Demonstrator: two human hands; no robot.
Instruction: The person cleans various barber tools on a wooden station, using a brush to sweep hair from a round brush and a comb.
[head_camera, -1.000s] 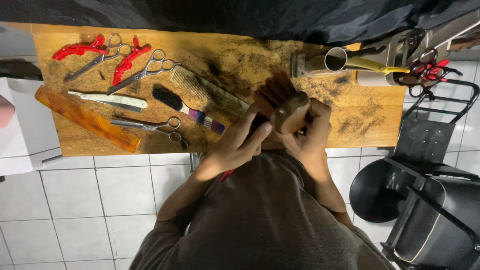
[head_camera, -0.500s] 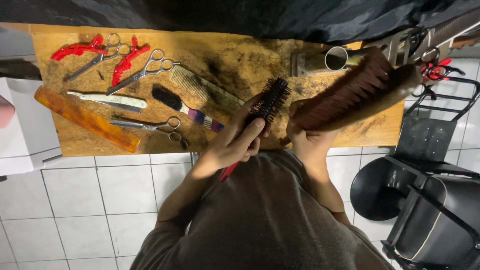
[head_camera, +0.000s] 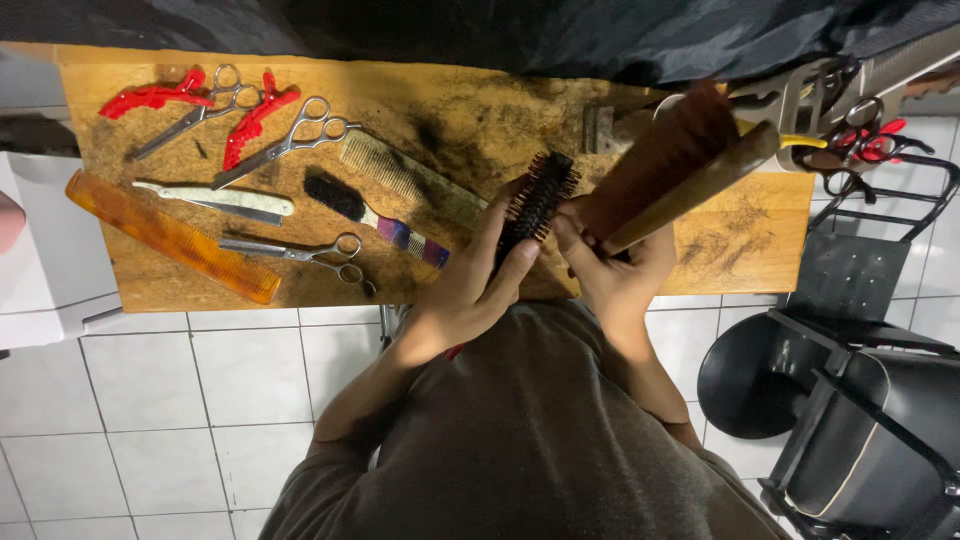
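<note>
Over the near edge of a hair-strewn wooden surface (head_camera: 760, 225), a person's left hand (head_camera: 478, 285) is closed around a round black bristle brush (head_camera: 535, 205), bristles pointing toward the far edge, while the right hand (head_camera: 618, 268) grips the handle end of a long wooden-backed brush (head_camera: 680, 165) angled toward the far right corner. The two brushes sit just beside each other. Toward the left edge lie an orange comb (head_camera: 170, 236), scissors (head_camera: 290, 142), red hair clips (head_camera: 250, 125), a folded razor (head_camera: 215, 198) and a small black brush (head_camera: 370, 215). A black chair (head_camera: 860, 430) stands on the tiled floor at right.
</note>
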